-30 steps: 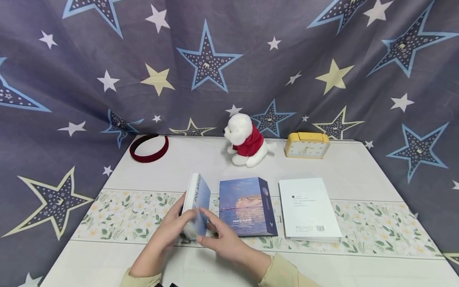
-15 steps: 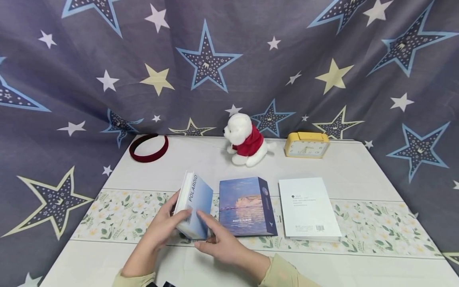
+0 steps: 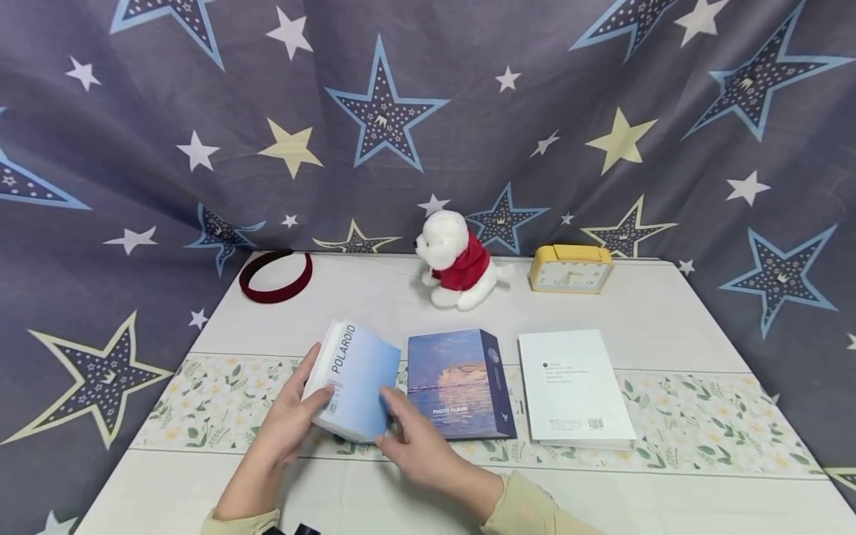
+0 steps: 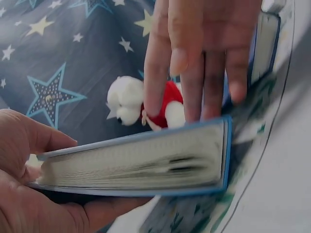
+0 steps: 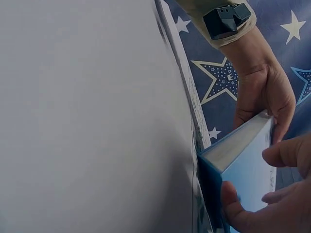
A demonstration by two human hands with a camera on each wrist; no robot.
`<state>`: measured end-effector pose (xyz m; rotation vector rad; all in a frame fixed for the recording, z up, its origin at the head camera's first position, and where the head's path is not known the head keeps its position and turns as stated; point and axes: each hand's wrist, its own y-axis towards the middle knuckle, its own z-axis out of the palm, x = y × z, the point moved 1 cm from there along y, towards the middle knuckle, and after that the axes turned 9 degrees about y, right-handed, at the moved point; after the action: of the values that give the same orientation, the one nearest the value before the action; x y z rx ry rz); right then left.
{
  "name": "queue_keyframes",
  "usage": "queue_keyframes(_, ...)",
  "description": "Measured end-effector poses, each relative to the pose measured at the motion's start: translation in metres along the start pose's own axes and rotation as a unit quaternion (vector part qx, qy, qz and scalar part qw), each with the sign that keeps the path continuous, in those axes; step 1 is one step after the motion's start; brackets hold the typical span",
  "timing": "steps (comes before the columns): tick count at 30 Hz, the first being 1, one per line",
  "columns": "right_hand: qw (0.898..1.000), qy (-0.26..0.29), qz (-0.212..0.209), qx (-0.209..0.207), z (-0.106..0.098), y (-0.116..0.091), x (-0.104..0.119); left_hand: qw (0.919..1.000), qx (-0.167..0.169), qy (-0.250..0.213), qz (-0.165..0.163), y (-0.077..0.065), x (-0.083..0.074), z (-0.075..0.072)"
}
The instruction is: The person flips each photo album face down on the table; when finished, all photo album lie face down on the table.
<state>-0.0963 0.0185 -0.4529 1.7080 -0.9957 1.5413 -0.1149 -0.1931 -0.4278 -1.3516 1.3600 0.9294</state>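
A light-blue photo album (image 3: pixel 366 375) marked POLAROID is tilted over the flowered strip, its printed cover facing up toward me. My left hand (image 3: pixel 287 420) grips its left side, thumb on the cover and fingers beneath, as the left wrist view shows around the page block (image 4: pixel 131 165). At the opposite side, my right hand (image 3: pixel 421 449) touches the cover with its fingertips, the thumb by the lower edge. Its fingers (image 4: pixel 194 87) look straight in the left wrist view. Just right of the album lies a dark-blue photo album (image 3: pixel 448 383) with a cliff picture.
A white book (image 3: pixel 576 390) lies right of the dark-blue album. Farther back are a dark red headband (image 3: pixel 277 293), a white plush dog (image 3: pixel 461 264) in a red top, and a yellow clock (image 3: pixel 573 270). A star-printed curtain (image 3: pixel 428 119) hangs behind the table.
The light-blue album has swung from nearly upright to leaning back leftward, so more of its cover shows. My left hand has moved left and down with it; the right hand stays near its place.
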Motion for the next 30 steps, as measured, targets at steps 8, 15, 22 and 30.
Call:
queue_keyframes(8,0.998,-0.059,0.005,-0.019,0.000,0.006,-0.001,0.9931,-0.027,0.114,0.003,0.003,0.009,-0.004)
queue_keyframes(15,0.991,-0.122,-0.021,-0.040,0.000,0.010,-0.005,0.9771,-0.035,0.210,0.005,0.004,0.015,0.000)
queue_keyframes(22,0.986,-0.152,-0.039,-0.053,0.001,0.013,-0.007,0.9597,-0.038,0.278,0.016,0.006,0.019,0.002)
queue_keyframes(30,0.985,-0.160,-0.048,-0.052,0.001,0.014,-0.008,0.9364,-0.018,0.350,-0.020,0.007,0.024,0.003)
